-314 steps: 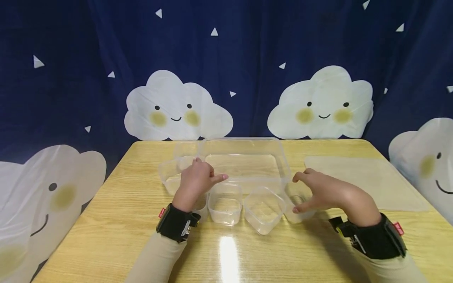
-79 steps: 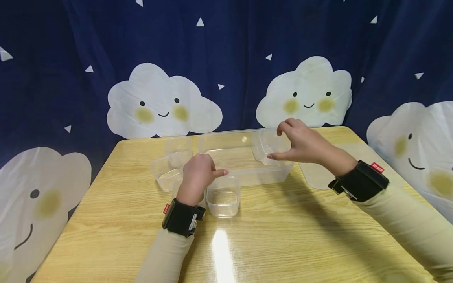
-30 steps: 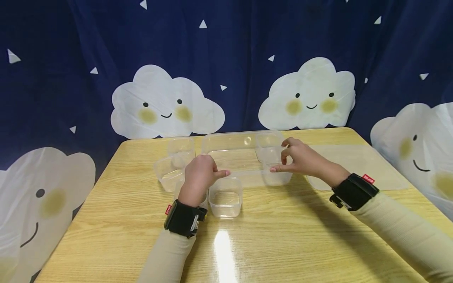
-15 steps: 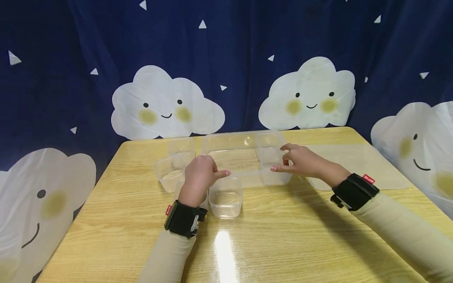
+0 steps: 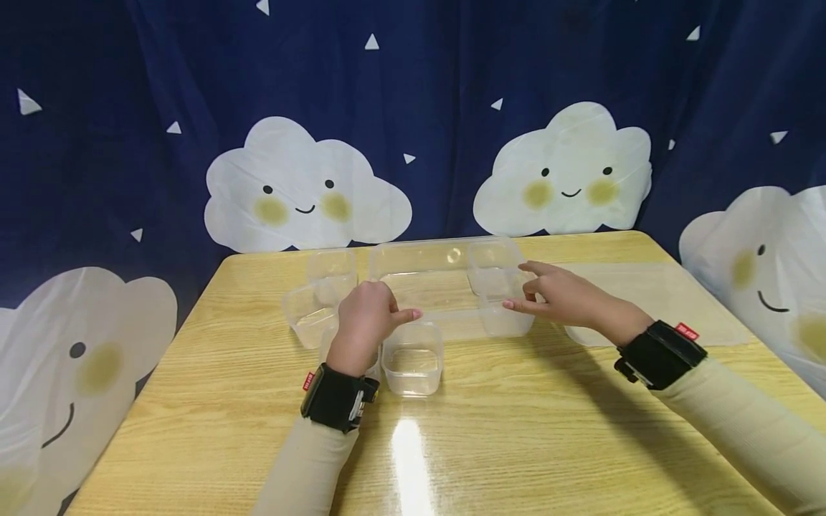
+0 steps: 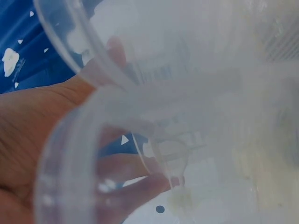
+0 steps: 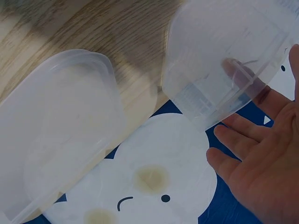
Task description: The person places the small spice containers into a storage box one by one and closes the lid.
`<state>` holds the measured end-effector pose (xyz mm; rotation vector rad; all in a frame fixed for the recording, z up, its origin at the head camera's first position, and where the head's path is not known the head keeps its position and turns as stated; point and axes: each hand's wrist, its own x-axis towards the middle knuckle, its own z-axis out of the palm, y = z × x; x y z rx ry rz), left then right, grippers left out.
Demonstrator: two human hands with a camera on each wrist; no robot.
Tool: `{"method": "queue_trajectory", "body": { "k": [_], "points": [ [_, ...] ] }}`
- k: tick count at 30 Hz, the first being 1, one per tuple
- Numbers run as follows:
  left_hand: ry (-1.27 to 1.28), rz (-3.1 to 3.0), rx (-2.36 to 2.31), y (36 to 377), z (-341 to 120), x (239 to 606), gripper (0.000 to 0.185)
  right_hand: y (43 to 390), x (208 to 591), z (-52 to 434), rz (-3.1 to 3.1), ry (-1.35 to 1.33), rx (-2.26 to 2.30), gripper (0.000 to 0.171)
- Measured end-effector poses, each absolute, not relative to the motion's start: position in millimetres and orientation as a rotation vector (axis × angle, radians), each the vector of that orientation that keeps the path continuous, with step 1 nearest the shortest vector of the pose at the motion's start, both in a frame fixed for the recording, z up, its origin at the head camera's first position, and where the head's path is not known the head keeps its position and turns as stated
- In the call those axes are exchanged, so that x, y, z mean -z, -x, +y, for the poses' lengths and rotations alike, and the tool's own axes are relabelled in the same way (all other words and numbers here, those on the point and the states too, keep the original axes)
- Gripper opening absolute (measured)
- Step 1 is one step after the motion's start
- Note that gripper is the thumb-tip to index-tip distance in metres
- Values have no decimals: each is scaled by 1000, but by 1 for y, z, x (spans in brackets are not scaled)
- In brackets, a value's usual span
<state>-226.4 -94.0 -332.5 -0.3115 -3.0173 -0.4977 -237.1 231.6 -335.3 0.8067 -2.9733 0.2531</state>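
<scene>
Two small tubs (image 5: 497,287) now sit inside the big clear tray (image 5: 426,261) on the desk (image 5: 516,430); the right hand (image 5: 568,297) has let go, fingers loosely spread beside them, while the left hand (image 5: 364,315) grips another tub (image 6: 70,177).

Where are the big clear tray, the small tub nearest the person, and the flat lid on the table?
big clear tray (image 5: 419,252), head view, on its far wall.
small tub (image 5: 413,360), head view, on its floor.
flat lid (image 5: 671,301), head view, on its middle.
</scene>
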Motion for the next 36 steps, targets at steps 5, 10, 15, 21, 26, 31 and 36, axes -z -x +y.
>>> {"method": "queue_trajectory", "body": {
  "k": [5, 10, 15, 21, 26, 31, 36],
  "points": [
    [292, -3024, 512, 226, -95, 332, 62, 236, 335, 232, -3003, -764, -270, 44],
    [266, -3012, 520, 225, -94, 331, 63, 236, 335, 232, -2991, -722, -277, 44],
    [294, -2995, 520, 225, -93, 333, 61, 236, 338, 234, -2974, -714, -289, 45],
    [387, -3014, 524, 226, -96, 332, 51, 233, 338, 233, -2966, -703, -297, 43],
    [427, -3049, 532, 226, -99, 328, 36, 227, 335, 223, -2858, -770, -411, 35],
    [428, -3054, 529, 227, -99, 327, 35, 215, 344, 192, -2667, -1057, -543, 30],
    [417, -3061, 519, 227, -98, 328, 37, 197, 356, 156, -2549, -1310, -600, 28]
  ]
}}
